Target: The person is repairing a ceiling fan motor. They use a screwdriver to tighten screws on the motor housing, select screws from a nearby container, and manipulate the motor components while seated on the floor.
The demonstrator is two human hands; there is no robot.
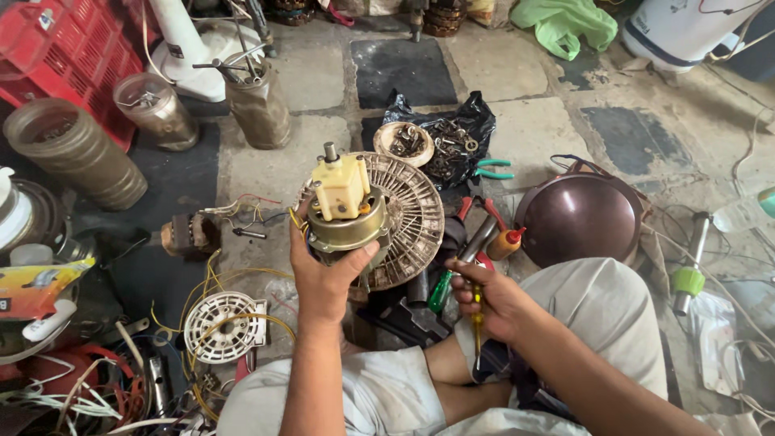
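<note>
Left hand (323, 278) gripping fan motor (347, 218) upright, fingers wrapped round it for a look. Right hand (488, 299) closed on yellow screwdriver (477, 327), kept ready near the lap.

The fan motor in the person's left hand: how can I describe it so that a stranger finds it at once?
Start at the round, dusty ribbed grille in the middle of the floor. In front of it, the left hand holds up the fan motor. Only it has a brassy metal drum topped by a cream plastic gearbox.
</note>
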